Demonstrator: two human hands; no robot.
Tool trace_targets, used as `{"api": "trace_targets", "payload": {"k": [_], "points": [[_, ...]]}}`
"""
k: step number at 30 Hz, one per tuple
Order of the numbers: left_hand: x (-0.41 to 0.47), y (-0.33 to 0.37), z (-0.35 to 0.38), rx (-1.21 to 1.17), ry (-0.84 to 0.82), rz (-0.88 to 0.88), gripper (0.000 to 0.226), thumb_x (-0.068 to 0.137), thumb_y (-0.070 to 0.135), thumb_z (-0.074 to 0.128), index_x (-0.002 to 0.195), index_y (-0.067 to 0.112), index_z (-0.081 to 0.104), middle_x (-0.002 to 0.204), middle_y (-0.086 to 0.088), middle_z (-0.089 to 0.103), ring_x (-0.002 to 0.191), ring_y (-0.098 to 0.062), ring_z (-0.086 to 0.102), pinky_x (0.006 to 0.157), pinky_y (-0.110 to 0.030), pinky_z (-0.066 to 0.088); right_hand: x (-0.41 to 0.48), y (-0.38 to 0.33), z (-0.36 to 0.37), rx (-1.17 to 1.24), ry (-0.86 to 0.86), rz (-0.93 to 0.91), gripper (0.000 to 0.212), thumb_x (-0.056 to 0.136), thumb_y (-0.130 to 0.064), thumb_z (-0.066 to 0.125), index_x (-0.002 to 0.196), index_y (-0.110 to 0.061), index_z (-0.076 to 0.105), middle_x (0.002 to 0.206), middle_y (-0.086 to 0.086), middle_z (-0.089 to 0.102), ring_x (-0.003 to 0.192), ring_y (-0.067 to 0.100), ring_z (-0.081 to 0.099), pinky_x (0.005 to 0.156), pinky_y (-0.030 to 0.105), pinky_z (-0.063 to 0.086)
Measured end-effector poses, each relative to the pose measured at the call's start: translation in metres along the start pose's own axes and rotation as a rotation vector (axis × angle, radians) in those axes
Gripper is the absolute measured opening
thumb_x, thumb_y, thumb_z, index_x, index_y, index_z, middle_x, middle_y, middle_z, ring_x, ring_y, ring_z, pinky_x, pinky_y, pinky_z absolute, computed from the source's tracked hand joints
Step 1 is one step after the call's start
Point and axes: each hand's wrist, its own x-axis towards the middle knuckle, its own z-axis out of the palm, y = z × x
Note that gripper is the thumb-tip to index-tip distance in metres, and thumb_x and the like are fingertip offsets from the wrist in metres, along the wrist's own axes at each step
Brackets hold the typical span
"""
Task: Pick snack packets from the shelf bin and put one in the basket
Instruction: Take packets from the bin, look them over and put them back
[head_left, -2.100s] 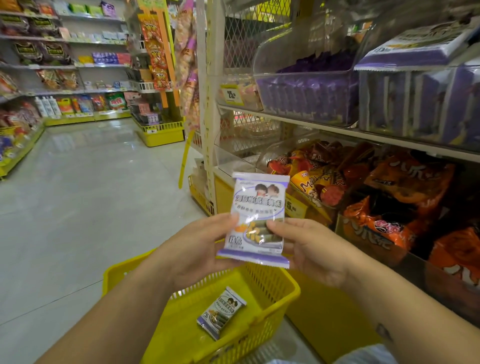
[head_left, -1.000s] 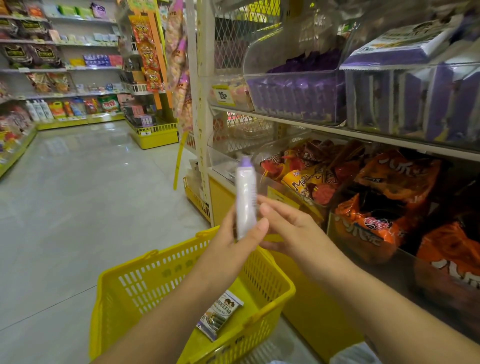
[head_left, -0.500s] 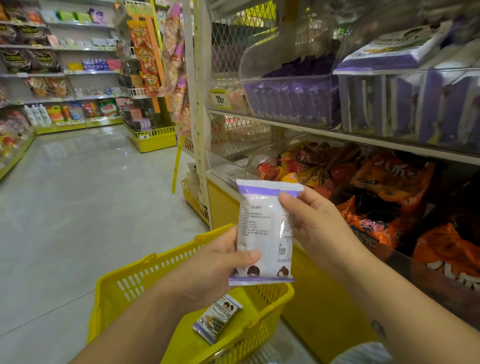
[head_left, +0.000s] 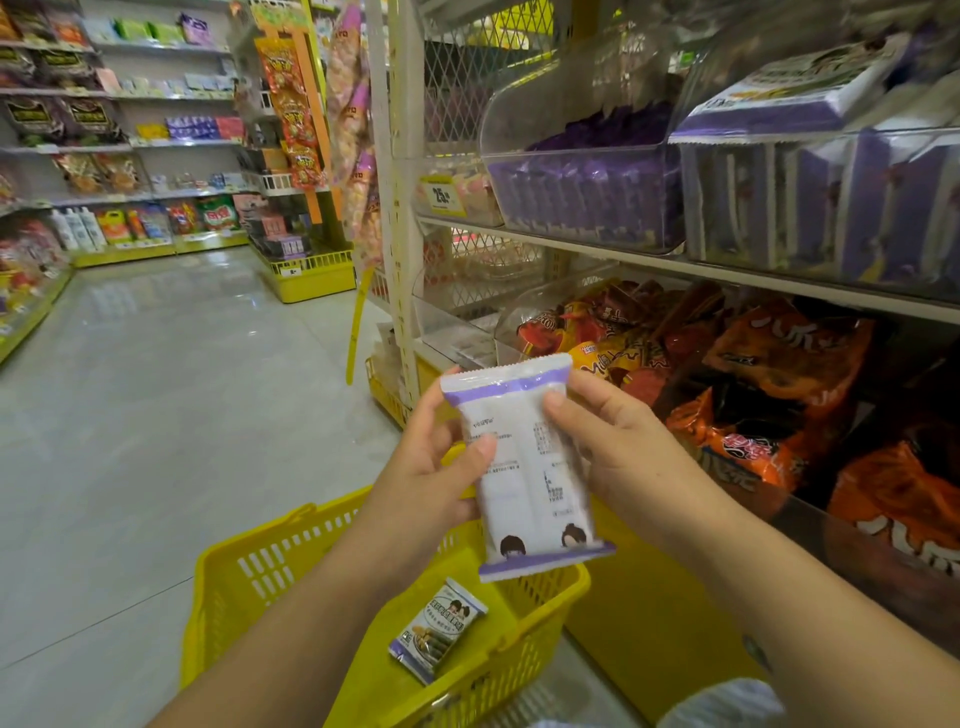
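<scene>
I hold a white and purple snack packet (head_left: 524, 467) upright in front of me, its printed back side facing me. My left hand (head_left: 431, 478) grips its left edge and my right hand (head_left: 618, 452) grips its right edge. Below them a yellow basket (head_left: 249, 577) stands on the floor with a second, similar packet (head_left: 436, 629) lying flat inside. The clear shelf bin (head_left: 587, 171) of purple packets sits on the upper shelf to the right.
Orange and red snack bags (head_left: 779, 395) fill the lower shelf bins on the right. A second clear bin (head_left: 831, 202) of purple packets sits at upper right. The tiled aisle floor (head_left: 156, 395) runs left toward far shelves and a yellow display base (head_left: 311, 280).
The packet was turned from its front, through edge-on, to its back side facing me. It now sits slightly higher, with both hands still on its edges.
</scene>
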Motion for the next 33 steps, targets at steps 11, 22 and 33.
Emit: {"api": "trace_targets", "payload": {"k": [11,22,33], "points": [[0.001,0.003,-0.009,0.057,0.129,-0.254,0.073,0.092,0.021,0.063,0.151,0.038,0.023,0.117,0.0,0.069,0.098,-0.02,0.072,0.076,-0.045,0.061,-0.004,0.001,0.002,0.114,-0.096,0.42,0.028,0.091,-0.013,0.057,0.118,-0.005,0.053,0.113,0.018,0.069,0.082,0.022,0.069,0.068,0.037,0.058],[-0.002,-0.004,-0.008,0.393,-0.006,-0.141,0.041,0.089,0.026,0.068,0.125,0.041,0.054,0.101,0.015,0.075,0.09,-0.003,0.072,0.066,-0.013,0.054,-0.008,0.01,0.01,-0.326,-0.015,0.185,0.035,0.096,-0.018,0.055,0.129,-0.023,0.043,0.109,-0.001,0.072,0.091,0.015,0.072,0.079,0.042,0.059],[0.001,-0.013,-0.005,0.435,0.103,-0.095,0.044,0.069,0.028,0.058,0.092,0.065,0.056,0.097,0.014,0.075,0.086,-0.011,0.073,0.076,-0.038,0.061,-0.014,0.003,0.015,-0.456,-0.149,0.061,0.056,0.095,-0.009,0.055,0.142,-0.032,0.035,0.122,0.001,0.066,0.103,0.02,0.068,0.084,0.052,0.055]]}}
